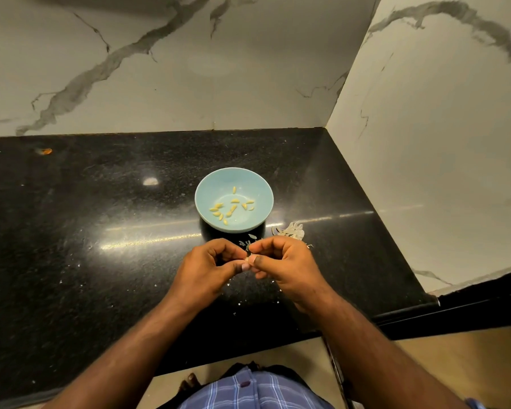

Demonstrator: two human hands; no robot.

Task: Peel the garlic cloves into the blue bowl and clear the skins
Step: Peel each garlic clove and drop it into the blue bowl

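Note:
The blue bowl (260,184) stands on the black counter and holds several peeled yellowish garlic cloves (232,208). Just in front of it my left hand (210,270) and my right hand (283,264) meet fingertip to fingertip. Both pinch one small pale garlic clove (250,258), mostly hidden by my thumbs. A pile of white garlic skins (291,230) lies on the counter to the right of the bowl, behind my right hand. A few small skin pieces (250,239) lie between the bowl and my hands.
The black granite counter (101,231) runs left and ends at a marble wall behind and a marble side wall (440,143) on the right. Tiny white skin flakes (236,305) dot the counter near my wrists. An orange scrap (46,151) lies far left.

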